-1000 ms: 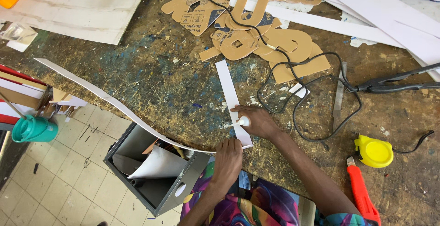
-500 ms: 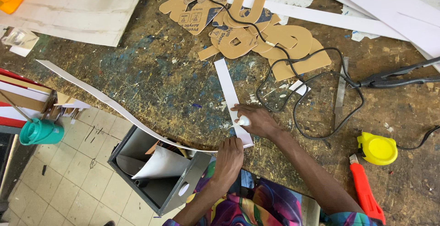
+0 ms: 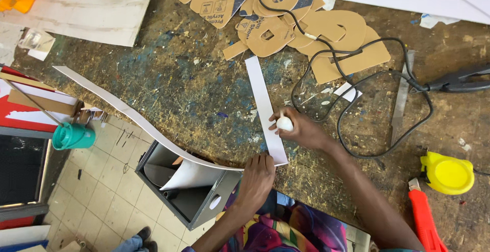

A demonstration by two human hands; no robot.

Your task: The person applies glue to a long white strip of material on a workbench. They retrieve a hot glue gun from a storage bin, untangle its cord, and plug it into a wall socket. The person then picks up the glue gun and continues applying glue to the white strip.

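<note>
Head view: a small white rounded object is gripped by the right hand on a flat white strip; the strip's near end, at the bench edge, is pressed by the flattened left hand.

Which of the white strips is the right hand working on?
The short straight strip lying flat on the bench; the right hand presses a small white object on it. The long curved strip arcs off the bench edge.

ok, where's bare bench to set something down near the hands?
Biggest bare patch: left of the white strip, between the pale board and the curved strip. Smaller patch between black cord and yellow tape measure. Crowded: cardboard cutouts, cord loops by the right hand.
</note>
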